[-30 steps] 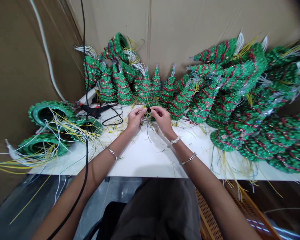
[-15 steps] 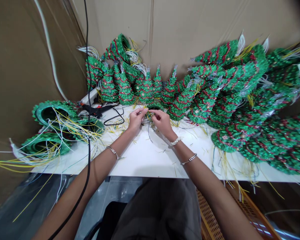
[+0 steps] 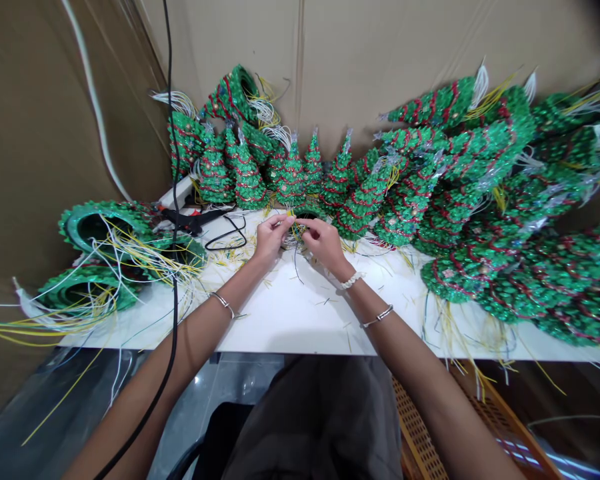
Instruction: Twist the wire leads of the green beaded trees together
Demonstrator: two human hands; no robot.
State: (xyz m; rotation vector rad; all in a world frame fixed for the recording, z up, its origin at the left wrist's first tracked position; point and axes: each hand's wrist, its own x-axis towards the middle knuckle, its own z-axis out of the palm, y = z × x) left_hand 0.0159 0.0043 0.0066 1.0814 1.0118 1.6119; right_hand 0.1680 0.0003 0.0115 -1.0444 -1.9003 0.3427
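Note:
My left hand [image 3: 271, 237] and my right hand [image 3: 324, 245] meet at the fingertips over the middle of the white table [image 3: 300, 327]. Both pinch at thin wires [image 3: 297, 231], yellow and dark ones among them. Just behind my fingers lies a green Christmas tree [image 3: 310, 211] on its side, its hollow base toward me and mostly covered by the hands. A dark wire end [image 3: 297, 263] hangs down between the hands onto the table. Which strand each hand holds is too small to make out.
Green tinsel trees with red garlands stand along the back [image 3: 250, 180] and pile up at the right [image 3: 460, 260]. Hollow trees with loose wires [image 3: 100, 227] lie left. A glue gun [image 3: 195, 219] rests near them. A black cable [image 3: 175, 267] hangs in front. An orange crate [image 3: 420, 427] sits below.
The view has shifted very slightly. Both hands stay at the same spot with fingertips together on the wires; no other movement shows.

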